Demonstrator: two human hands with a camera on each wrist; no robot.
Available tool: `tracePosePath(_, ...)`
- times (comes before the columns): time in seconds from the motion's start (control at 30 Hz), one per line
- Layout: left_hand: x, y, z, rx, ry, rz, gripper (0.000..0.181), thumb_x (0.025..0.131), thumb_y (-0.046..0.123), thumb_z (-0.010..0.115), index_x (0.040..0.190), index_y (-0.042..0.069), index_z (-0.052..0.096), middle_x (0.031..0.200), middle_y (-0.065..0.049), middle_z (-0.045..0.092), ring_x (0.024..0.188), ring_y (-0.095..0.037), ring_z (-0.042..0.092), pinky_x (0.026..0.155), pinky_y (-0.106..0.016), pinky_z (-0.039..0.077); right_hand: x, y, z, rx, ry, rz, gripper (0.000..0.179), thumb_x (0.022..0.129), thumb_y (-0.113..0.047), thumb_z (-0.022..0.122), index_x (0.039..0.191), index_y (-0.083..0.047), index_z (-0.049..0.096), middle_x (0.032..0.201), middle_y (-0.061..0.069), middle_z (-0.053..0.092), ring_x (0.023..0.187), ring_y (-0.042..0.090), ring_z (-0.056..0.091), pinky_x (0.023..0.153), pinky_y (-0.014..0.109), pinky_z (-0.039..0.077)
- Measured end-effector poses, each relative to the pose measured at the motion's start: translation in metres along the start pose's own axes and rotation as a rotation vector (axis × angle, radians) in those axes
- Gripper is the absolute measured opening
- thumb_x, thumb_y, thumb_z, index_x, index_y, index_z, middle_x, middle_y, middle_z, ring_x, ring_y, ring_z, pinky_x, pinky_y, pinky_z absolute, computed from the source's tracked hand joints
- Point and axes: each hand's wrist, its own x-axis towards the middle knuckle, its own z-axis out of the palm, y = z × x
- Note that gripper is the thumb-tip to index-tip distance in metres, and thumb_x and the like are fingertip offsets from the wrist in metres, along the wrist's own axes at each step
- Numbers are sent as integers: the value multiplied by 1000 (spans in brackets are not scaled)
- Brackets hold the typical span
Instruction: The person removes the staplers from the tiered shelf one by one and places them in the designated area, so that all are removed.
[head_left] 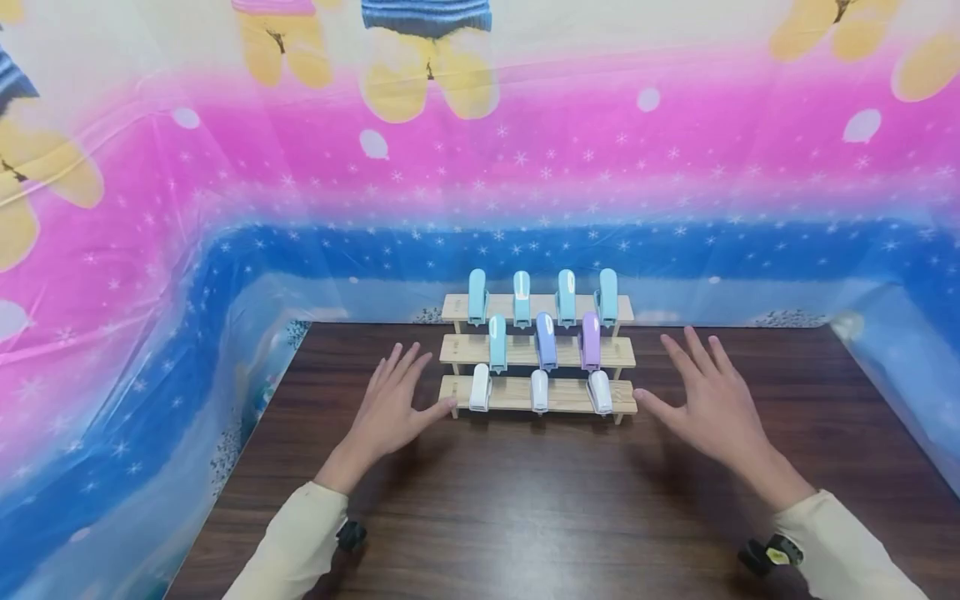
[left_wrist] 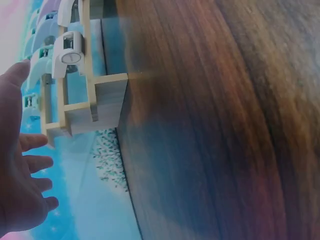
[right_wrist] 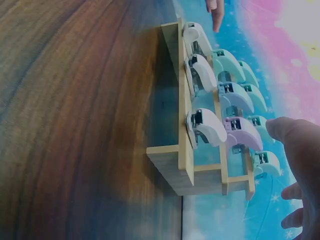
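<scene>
A three-tier wooden rack holds several small staplers. Along the bottom step are a left white stapler, a middle white stapler and a right white stapler. A teal stapler, a blue stapler and a purple stapler occupy the middle step; the top step carries several teal staplers. My left hand, fingers spread, is at the rack's left end, its thumb near the bottom step. Opposite, my right hand spreads beside the right end. Neither hand holds anything.
The rack stands on a dark brown wooden table, close to its back edge. Behind and at both sides hangs a printed pink and blue cloth. A dark strap device is on the right sleeve, another on the left.
</scene>
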Motion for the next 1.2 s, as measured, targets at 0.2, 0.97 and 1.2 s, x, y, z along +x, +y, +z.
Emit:
tracePosePath(0.2,9,-3,4,-88,-19,-34,92,90,67,65,156,8,40,166,-15,28,155,-37,16,121,-60,15,15,1,-5,80,-33,4,96,91,-67,63,161,-9,31,167,23,19,151,53,14,113,72,18)
tracePosePath(0.97,36,-10,34,-400,-103,-223,106,80,54,84,158,2,33,153,-24,47,138,-38,48,109,-54,42,85,-12,-6,342,-24,-14,70,98,-53,64,155,-16,45,156,19,46,113,44,63,102,66,42)
tracePosePath(1.2,38,-9,40,-450,-108,-234,102,81,43,87,156,-1,33,140,-26,57,126,-37,59,100,-51,50,102,-13,-7,413,-34,61,75,98,-59,58,154,-11,45,153,20,48,126,45,56,95,62,49)
